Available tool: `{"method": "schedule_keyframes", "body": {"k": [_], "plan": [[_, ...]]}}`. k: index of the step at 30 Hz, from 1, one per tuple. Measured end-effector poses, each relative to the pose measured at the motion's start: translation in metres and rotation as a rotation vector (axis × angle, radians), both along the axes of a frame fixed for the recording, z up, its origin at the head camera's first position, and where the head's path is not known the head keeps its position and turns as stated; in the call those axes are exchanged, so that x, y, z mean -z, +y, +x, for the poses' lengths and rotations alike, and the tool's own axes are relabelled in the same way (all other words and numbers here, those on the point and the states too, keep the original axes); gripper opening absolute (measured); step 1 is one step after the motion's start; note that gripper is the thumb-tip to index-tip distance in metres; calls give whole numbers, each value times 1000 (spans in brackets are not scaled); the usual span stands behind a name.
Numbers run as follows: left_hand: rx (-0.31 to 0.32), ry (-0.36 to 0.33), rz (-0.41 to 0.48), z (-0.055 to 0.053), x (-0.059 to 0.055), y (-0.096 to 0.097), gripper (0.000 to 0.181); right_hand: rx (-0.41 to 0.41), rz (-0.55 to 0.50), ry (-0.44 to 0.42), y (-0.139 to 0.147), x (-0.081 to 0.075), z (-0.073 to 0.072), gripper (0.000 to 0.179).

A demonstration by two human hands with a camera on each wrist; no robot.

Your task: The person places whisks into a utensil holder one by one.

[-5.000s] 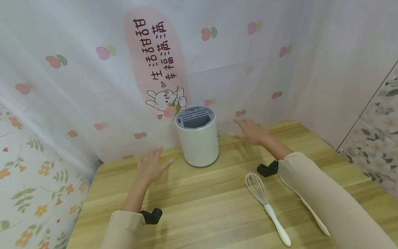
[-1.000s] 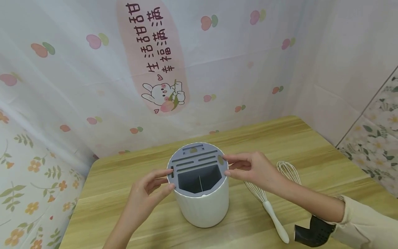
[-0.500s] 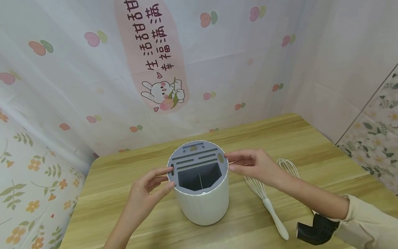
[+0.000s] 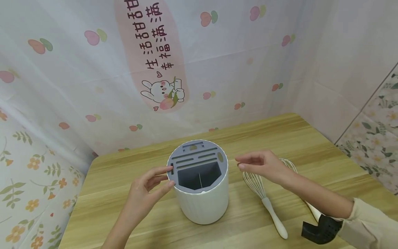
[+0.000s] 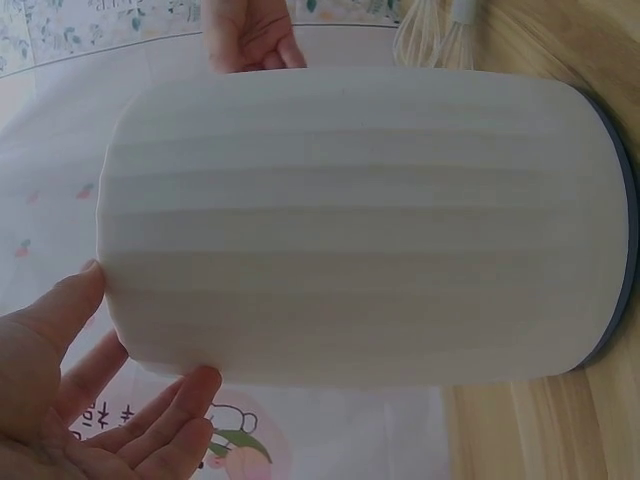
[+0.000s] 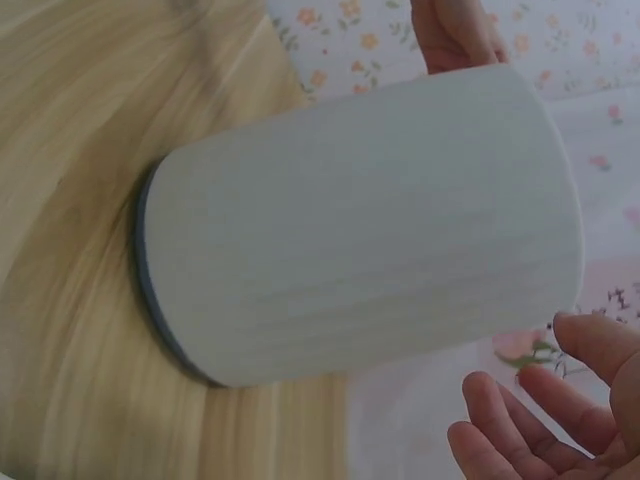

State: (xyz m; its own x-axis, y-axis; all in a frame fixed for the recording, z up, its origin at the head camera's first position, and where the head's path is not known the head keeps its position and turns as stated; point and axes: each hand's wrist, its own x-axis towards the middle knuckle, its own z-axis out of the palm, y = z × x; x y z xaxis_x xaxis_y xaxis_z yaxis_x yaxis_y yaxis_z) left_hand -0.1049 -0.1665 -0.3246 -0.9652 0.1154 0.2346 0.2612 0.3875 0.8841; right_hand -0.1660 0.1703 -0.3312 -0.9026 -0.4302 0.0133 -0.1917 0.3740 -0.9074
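A white ribbed utensil holder [image 4: 203, 204] stands upright on the wooden table. Its round grey top [image 4: 197, 166] has several slots and a larger divided opening. At the left of its rim, my left hand [image 4: 144, 192] rests with its thumb and fingertips spread along the edge. In the left wrist view, the left fingers [image 5: 190, 395] lie against the holder's upper end. Off the opposite side of the rim hovers my right hand [image 4: 264, 167], apart from the holder with loosely bent fingers. Nothing shows between the right hand's fingers.
A whisk [image 4: 268, 207] with a white handle lies right of the holder. Partly hidden by the right forearm is a second whisk [image 4: 289, 164]. A printed curtain [image 4: 230, 76] hangs behind the table [image 4: 124, 180]. A black bracket [image 4: 323, 230] sits at the right cuff.
The holder came from the back of the table to nearer the front between both hands. In the last half second my right hand drew away rightward; the left stayed at the rim.
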Motion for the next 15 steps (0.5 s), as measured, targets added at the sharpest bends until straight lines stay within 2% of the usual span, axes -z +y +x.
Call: {"method": "schedule_keyframes", "body": {"k": [15], "plan": [[6, 5, -1, 0, 1, 0, 35, 13, -43, -150, 39, 40, 0, 43]]}}
